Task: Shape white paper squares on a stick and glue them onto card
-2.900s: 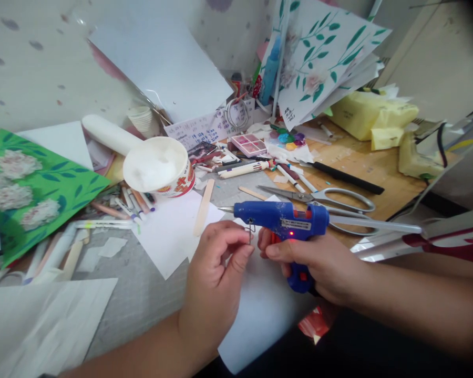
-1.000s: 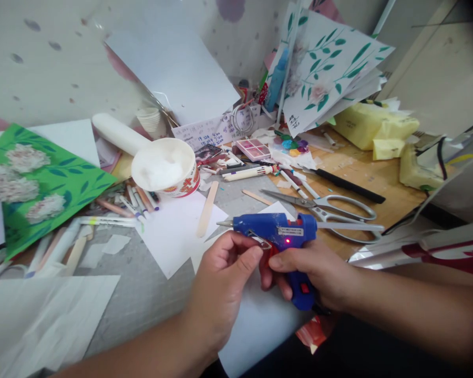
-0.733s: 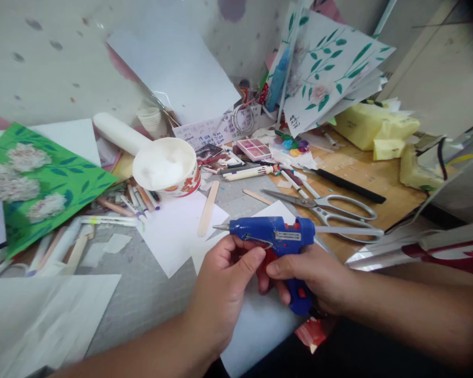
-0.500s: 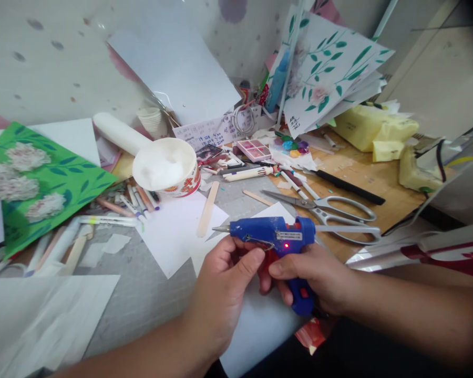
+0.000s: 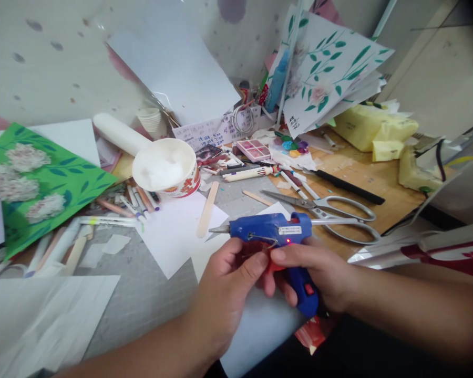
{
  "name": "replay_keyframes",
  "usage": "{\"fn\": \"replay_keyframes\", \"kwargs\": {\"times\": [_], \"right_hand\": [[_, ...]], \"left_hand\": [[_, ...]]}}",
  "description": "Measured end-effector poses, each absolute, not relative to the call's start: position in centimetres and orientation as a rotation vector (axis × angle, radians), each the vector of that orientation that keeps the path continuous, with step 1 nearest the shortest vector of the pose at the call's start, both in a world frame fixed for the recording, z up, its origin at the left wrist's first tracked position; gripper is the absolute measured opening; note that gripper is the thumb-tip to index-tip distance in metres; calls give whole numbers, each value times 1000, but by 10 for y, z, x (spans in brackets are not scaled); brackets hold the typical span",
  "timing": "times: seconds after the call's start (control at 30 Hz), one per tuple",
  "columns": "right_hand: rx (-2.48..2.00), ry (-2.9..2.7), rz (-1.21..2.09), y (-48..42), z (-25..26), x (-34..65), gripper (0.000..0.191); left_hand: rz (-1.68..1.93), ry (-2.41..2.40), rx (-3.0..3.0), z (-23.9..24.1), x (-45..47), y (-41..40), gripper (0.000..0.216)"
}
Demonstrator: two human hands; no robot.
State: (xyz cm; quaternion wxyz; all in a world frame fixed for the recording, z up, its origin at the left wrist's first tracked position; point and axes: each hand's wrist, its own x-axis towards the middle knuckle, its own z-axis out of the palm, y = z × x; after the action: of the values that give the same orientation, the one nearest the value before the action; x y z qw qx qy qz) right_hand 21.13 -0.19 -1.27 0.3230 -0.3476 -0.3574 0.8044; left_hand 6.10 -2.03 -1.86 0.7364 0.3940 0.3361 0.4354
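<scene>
No legible text (scrawled white card [image 5: 216, 131], glue gun label [image 5: 289, 230]).

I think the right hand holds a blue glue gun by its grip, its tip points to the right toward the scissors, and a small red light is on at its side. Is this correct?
Not quite: the head view shows the tip of the glue gun pointing left, away from the scissors. The rest stands: the right hand holds it by the grip, and a small red light glows on its side.
</scene>
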Motion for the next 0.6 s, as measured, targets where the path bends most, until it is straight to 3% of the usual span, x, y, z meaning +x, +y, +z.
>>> {"fn": "replay_keyframes", "kwargs": {"times": [0.17,0.33,0.47,0.6], "right_hand": [[-853,-1018,2219,-3,-13,209,74],[-762,-1034,2362,-10,-19,204,97],[-764,-1114,2383,-10,-20,204,101],[-817,-1586,2133,-4,-6,216,85]], "left_hand": [[813,615,893,-19,60,-21,24],[638,523,886,-22,55,-22,46],[702,640,817,-27,56,-24,46],[840,652,793,-27,59,-24,40]]}}
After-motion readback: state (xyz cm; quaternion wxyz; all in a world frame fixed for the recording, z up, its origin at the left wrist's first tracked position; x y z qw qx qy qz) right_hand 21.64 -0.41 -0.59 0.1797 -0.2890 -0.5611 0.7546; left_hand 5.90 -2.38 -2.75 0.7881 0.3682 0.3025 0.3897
